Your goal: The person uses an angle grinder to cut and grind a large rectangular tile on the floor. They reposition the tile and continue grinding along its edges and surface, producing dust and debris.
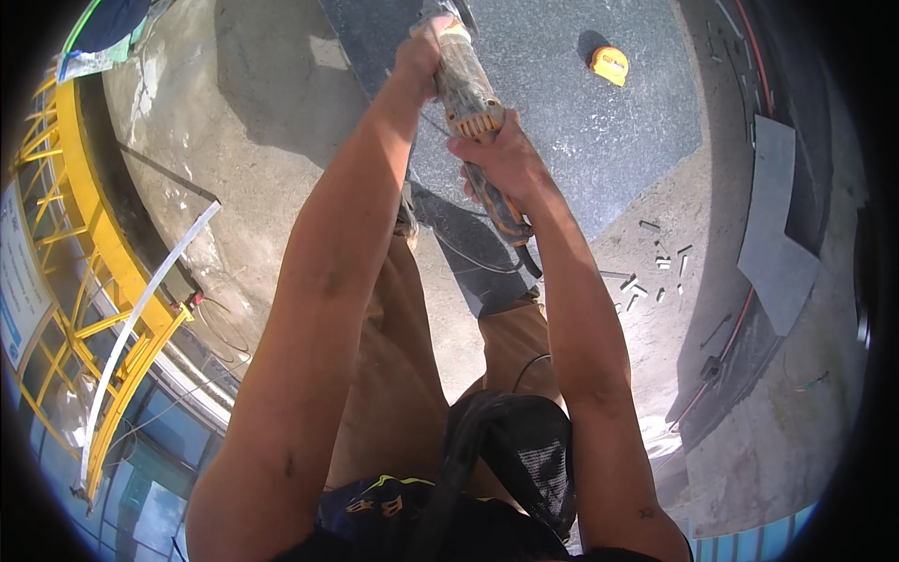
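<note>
Both my arms reach forward with an angle grinder [465,86], its orange and grey body dusty. My left hand [420,58] is wrapped round its front end, close to the head at the top edge of the picture; the disc cannot be made out clearly. Farther back, my right hand [506,161] grips the rear handle, behind the vent slots. A black power cord [531,262] leaves the handle's end and loops toward my legs. Under the grinder lies a large dark grey sheet [562,140] on the concrete.
A yellow tape measure [610,66] rests on the sheet. Small metal offcuts [632,286] litter the concrete to the right, near an angular grey sheet piece [782,229] and a red hose or cable [754,47]. Yellow metal framework [94,234] and a pale strip [145,300] stand at left.
</note>
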Tool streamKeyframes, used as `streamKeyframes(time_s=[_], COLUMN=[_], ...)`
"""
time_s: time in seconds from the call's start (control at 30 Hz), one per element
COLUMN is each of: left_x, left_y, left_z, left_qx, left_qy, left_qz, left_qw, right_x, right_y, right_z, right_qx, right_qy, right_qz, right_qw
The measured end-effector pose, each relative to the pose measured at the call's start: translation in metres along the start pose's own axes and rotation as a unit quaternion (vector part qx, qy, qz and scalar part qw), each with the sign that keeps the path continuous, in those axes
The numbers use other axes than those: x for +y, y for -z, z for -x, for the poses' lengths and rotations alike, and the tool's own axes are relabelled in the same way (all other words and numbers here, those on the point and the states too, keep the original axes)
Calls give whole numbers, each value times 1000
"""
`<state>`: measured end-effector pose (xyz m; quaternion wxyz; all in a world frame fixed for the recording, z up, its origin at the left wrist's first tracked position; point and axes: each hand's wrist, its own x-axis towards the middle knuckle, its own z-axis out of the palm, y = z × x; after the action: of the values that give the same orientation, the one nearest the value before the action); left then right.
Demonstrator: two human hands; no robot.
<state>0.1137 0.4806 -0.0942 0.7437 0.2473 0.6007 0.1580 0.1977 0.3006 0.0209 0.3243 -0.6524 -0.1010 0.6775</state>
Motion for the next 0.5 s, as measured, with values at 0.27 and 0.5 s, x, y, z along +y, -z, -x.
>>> streamKeyframes(time_s=[0.27,0.5], left_x=[-6,-10], left_y=[-10,3], left_z=[17,-12], left_qx=[16,-10], left_qy=[-15,-30], left_qz=[-1,-12], left_qw=[1000,999], right_x=[0,3], right_y=[3,1], right_z=[10,-2], right_qx=[-4,-9], right_qy=[-11,7], right_qz=[-15,-29], right_qw=[1000,1000])
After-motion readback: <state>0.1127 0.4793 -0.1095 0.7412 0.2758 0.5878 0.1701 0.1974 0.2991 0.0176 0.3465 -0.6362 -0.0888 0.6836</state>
